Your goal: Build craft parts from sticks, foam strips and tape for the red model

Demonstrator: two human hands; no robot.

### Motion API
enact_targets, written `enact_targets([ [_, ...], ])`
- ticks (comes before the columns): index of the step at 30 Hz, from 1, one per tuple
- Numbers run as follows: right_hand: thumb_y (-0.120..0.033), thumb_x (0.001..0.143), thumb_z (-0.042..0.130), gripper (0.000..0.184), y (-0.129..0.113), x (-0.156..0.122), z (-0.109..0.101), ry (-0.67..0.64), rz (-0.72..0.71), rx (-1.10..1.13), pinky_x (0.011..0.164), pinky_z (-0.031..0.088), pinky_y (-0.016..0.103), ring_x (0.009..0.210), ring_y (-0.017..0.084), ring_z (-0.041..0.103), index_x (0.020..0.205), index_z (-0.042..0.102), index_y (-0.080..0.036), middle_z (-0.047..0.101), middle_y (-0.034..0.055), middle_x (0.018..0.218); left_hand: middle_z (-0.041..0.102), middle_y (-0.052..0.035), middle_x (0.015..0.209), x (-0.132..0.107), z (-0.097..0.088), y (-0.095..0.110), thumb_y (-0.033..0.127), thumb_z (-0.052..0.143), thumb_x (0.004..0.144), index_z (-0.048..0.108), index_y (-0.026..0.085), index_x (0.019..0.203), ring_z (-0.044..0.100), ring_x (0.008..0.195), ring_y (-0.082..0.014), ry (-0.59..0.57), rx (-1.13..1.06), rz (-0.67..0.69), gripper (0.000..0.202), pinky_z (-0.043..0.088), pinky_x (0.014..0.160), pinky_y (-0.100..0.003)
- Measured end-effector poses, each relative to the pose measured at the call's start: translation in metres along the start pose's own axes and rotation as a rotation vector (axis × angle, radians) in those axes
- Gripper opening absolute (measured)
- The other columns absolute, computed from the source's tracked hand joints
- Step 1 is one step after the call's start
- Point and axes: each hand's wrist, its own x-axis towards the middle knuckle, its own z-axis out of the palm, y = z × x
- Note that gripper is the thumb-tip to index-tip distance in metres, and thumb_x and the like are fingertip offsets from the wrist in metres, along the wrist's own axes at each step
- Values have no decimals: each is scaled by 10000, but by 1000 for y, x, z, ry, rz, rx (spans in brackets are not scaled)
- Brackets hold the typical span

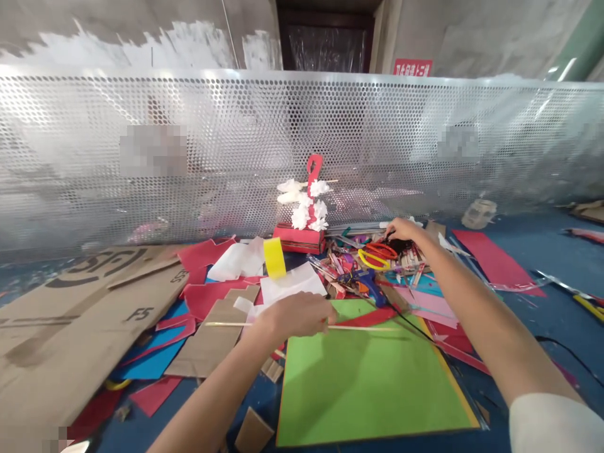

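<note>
My left hand [302,314] is closed around a thin wooden stick [358,328], which lies level across the far part of a bright green sheet [372,384]. My right hand [403,230] reaches into a heap of craft scraps [337,261] at the back, its fingers bent together and pointing down. What those fingertips pinch is too small to make out. Close by are scissors with red handles [380,251], a yellow handle loop [372,259] and a blue glue gun [370,283]. A red strip [377,316] lies at the green sheet's far edge.
Behind the heap stands a red base [299,239] with an upright red piece and white paper flowers [302,217]. Cardboard [85,321] covers the left side. A yellow tape roll [274,258] stands near white paper. A perforated metal panel [226,157] borders the back.
</note>
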Motion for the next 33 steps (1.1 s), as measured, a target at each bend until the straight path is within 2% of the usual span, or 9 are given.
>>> enact_targets([
  [4, -246, 734, 744, 69, 16, 14, -37, 37, 46, -26, 726, 500, 280, 762, 200, 704, 780, 791, -228, 787, 51, 848, 762, -38, 976, 2, 1, -2, 241, 666, 839, 729, 280, 1004, 703, 899, -250, -36, -24, -20, 181, 435, 683, -296],
  [8, -189, 782, 678, 171, 18, 14, -73, 338, 100, -9, 782, 505, 308, 863, 224, 705, 904, 794, -220, 787, 62, 933, 755, -40, 970, 6, 0, -1, 273, 667, 849, 712, 264, 978, 700, 908, -255, -52, -16, -17, 137, 435, 696, -304],
  [12, -224, 857, 608, 208, -8, -10, -97, 649, -4, 159, 833, 526, 345, 875, 219, 706, 981, 770, -188, 774, 82, 957, 749, -45, 1012, 6, 2, 0, 326, 681, 849, 705, 260, 995, 700, 943, -262, -32, -10, -22, 161, 450, 722, -306],
  [16, -266, 883, 584, 220, -38, -36, -111, 726, -95, 289, 824, 553, 364, 848, 212, 699, 983, 756, -174, 758, 89, 931, 734, -87, 1104, 1, -6, 3, 403, 628, 896, 676, 228, 1097, 691, 1011, -279, 159, 28, -101, 271, 472, 787, -323],
  [20, -293, 902, 567, 236, -55, -50, -113, 758, -137, 410, 748, 579, 364, 822, 206, 686, 1019, 734, -173, 732, 88, 923, 729, -68, 1109, 9, -31, 3, 407, 506, 969, 660, 240, 1095, 690, 985, -247, 419, -31, -108, 260, 480, 831, -325],
  [23, -311, 903, 561, 246, -66, -58, -105, 683, -168, 513, 672, 582, 340, 814, 203, 677, 1043, 718, -184, 728, 88, 957, 708, -92, 1179, 40, -50, 0, 417, 544, 952, 615, 215, 1206, 689, 957, -224, 564, -192, -61, 332, 495, 830, -316],
  [27, -316, 897, 561, 249, -81, -67, -89, 605, -182, 572, 715, 577, 343, 891, 221, 680, 1044, 712, -182, 735, 93, 998, 633, -195, 1311, 110, -59, 2, 399, 658, 883, 489, 139, 1393, 693, 843, -177, 662, -594, 9, 598, 520, 712, -272],
  [30, -292, 886, 565, 230, -86, -70, -77, 582, -177, 597, 806, 564, 372, 930, 234, 685, 1025, 710, -180, 743, 100, 996, 711, -170, 1136, 156, -58, 11, 398, 698, 853, 596, 99, 1262, 673, 785, -154, 762, -787, 137, 516, 496, 638, -225],
  [33, -256, 874, 559, 211, -81, -70, -66, 597, -183, 596, 884, 538, 375, 951, 230, 687, 1006, 704, -178, 746, 97, 1011, 742, -103, 858, 176, -57, 16, 423, 622, 903, 696, 86, 962, 623, 655, -125, 895, -841, 155, 350, 441, 555, -204],
])
